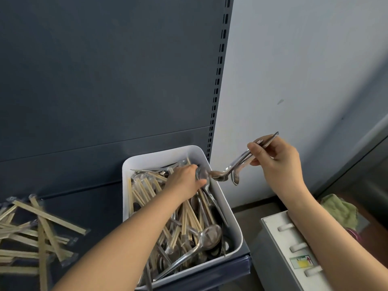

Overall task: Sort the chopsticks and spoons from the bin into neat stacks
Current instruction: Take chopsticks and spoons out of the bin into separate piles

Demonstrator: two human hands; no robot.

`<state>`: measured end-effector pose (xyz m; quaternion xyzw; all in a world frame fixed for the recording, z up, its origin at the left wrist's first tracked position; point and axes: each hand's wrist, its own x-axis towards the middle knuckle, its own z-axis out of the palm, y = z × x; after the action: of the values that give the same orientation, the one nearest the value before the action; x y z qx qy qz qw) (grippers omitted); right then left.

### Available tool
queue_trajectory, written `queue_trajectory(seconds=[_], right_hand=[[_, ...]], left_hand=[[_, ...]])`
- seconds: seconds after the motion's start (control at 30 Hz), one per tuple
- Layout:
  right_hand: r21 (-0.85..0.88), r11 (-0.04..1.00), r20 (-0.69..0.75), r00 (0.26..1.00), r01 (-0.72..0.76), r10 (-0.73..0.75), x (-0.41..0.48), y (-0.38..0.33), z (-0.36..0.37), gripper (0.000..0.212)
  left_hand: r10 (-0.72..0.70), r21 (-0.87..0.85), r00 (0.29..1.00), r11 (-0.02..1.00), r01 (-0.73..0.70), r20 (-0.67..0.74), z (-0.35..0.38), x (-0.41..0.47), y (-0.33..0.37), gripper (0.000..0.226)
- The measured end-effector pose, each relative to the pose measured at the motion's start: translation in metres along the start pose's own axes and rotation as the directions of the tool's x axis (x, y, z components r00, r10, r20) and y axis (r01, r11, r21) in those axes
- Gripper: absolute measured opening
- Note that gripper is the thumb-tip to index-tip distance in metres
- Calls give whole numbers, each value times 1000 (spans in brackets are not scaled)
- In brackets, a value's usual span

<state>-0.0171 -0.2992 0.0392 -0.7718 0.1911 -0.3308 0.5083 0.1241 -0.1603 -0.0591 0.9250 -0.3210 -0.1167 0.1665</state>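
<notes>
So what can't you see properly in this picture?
Head view:
- How many spoons the right hand holds: they overlap, and its grip hides the handles.
- The bottom of the bin: buried under cutlery, crossed by the left arm.
- The spoon the left hand grips: mostly covered by that hand.
- The chopstick pile: cut off by the left edge.
- The green cloth: blurry, partly behind the right arm.

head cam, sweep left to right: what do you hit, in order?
wrapped chopsticks in a loose pile → white bin, with the left hand inside gripping a spoon → bunch of spoons → right hand holding them → green cloth
</notes>
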Motion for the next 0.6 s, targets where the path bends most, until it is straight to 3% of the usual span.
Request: queue_trajectory(seconds=[0.2, 0.3, 0.4, 0.5, 0.6], right_hand=[[-15, 1000, -14, 1000, -1, 0, -2, 4, -10, 15], [-18, 1000, -16, 1000, -2, 2, -5, 5, -11, 14], [-27, 1000, -12, 1000, 2, -2, -6, 5, -10, 16], [-15, 1000, -5, 1000, 18, -18, -5, 4, -9, 18], [-4, 1000, -2, 1000, 28, -28, -3, 2, -8, 18]], left_hand=[[-56, 110, 998, 993, 51, 43, 28, 20, 2, 57], [-71, 85, 997, 994, 69, 31, 30, 17, 0, 50], [-91, -110, 995, 990, 88, -28, 18, 10, -1, 29], [-92, -380, 993, 923, 57, -74, -5, -2, 1, 17], [-74, -498, 984, 867, -17, -163, -34, -16, 1, 12]])
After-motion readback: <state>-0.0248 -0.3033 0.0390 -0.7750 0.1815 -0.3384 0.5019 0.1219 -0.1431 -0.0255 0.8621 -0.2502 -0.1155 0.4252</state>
